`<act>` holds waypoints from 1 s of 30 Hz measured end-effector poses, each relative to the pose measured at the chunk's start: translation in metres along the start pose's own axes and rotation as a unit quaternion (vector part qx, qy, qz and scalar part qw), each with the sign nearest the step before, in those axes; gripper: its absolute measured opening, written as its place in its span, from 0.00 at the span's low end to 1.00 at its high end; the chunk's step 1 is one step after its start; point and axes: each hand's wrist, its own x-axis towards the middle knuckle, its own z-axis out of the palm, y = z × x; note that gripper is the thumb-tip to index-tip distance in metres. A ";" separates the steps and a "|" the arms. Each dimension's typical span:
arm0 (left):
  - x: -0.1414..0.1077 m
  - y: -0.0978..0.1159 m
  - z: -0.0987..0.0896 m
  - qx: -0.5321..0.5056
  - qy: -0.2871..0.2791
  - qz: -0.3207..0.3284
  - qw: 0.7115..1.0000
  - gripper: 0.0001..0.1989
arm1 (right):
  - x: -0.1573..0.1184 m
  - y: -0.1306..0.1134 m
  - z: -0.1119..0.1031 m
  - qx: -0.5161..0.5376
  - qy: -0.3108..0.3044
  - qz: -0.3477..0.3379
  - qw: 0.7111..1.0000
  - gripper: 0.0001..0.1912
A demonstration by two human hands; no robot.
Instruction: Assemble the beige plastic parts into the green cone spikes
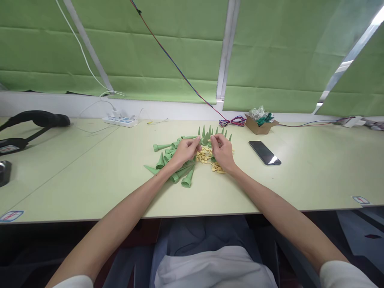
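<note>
Green hollow cones (187, 179) are heaped mid-frame, lower-left label (11, 216) unreadable; left grip (186, 151) and right grip (223, 152) are pinched, contents unclear.

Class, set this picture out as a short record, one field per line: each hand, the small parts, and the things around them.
Left hand: left hand, fingers pinched, by the loose green cones; grip contents unclear
Right hand: right hand, fingers pinched, beside the yellow pieces; grip contents unclear
Beyond hands: upright green cones, points up
Right side: phone, lying flat; cardboard box holding crumpled plastic
Back left: power strip
</note>
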 end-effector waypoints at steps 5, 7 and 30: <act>-0.002 0.003 0.000 -0.043 -0.043 -0.038 0.997 0.31 | -0.002 -0.004 0.000 0.015 -0.034 -0.008 0.999 0.18; -0.001 0.000 -0.001 -0.049 -0.050 -0.039 0.997 0.31 | -0.002 -0.004 0.000 0.014 -0.037 -0.005 0.999 0.19; 0.002 -0.014 -0.001 0.207 0.039 0.191 0.959 0.17 | 0.002 0.001 -0.002 0.001 -0.024 0.062 0.998 0.19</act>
